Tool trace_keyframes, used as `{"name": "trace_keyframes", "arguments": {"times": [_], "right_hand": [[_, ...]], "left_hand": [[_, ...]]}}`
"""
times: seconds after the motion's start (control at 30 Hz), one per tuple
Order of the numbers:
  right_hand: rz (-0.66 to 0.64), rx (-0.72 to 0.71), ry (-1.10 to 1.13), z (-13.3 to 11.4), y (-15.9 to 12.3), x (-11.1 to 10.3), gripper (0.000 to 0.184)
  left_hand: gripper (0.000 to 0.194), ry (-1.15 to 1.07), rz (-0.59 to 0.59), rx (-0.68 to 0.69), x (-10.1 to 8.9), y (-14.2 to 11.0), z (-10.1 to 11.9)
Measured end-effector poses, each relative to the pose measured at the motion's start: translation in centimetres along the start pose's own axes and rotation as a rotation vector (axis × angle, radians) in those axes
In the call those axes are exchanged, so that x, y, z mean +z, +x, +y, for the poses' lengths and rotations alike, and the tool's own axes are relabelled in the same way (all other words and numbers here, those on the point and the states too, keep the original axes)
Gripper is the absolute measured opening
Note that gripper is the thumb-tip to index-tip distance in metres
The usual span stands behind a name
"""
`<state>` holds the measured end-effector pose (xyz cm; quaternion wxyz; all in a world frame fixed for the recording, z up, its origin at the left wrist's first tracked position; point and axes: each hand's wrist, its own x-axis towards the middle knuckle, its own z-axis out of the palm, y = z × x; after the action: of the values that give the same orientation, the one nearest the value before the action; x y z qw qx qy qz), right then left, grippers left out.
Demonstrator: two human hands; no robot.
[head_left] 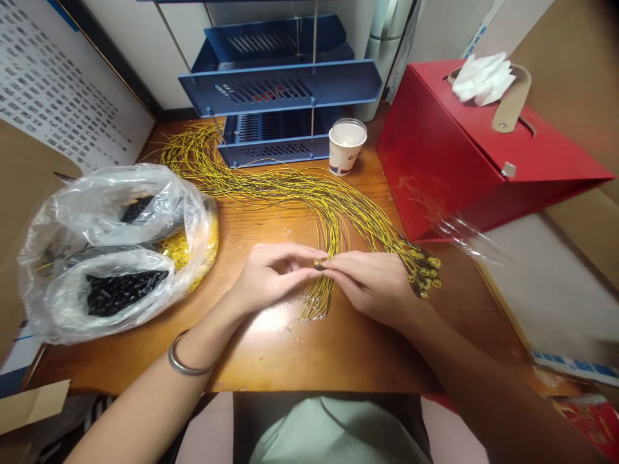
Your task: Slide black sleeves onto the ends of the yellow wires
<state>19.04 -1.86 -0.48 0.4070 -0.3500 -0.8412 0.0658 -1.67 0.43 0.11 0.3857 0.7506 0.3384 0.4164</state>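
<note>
My left hand (268, 274) and my right hand (374, 283) meet at the fingertips above the table. Pinched between them is a small yellow cap with a dark part (318, 263); which fingers bear on which part is hard to make out. Beneath and behind the hands runs a long bundle of thin yellow-and-black wires (290, 185). Loose wire ends (314, 308) fan out just below the fingertips. To the right of my right hand, other wires end in a cluster of yellow caps (428, 267).
At left, a clear plastic bag (193, 222) holds small black pieces (123, 293) and yellow caps (176, 251). A blue file rack (280, 87) and a paper cup (345, 151) stand behind. A red box (445, 154) with tissue (483, 80) is at right.
</note>
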Motion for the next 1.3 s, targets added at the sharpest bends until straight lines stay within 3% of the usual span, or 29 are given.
{"name": "trace_keyframes", "arguments": {"times": [0.63, 0.93, 1.3], "right_hand": [[0.075, -0.008, 0.028, -0.16, 0.2, -0.03, 0.007], [0.041, 0.002, 0.057, -0.15, 0.12, -0.09, 0.006], [0.031, 0.069, 0.135, -0.03, 0.14, 0.22, 0.008]], "left_hand": [[0.021, 0.027, -0.001, 0.04, -0.16, -0.07, -0.25], [0.02, -0.003, 0.001, 0.099, -0.3, -0.11, -0.43], [0.02, 0.112, -0.004, 0.093, -0.47, -0.06, -0.11]]}}
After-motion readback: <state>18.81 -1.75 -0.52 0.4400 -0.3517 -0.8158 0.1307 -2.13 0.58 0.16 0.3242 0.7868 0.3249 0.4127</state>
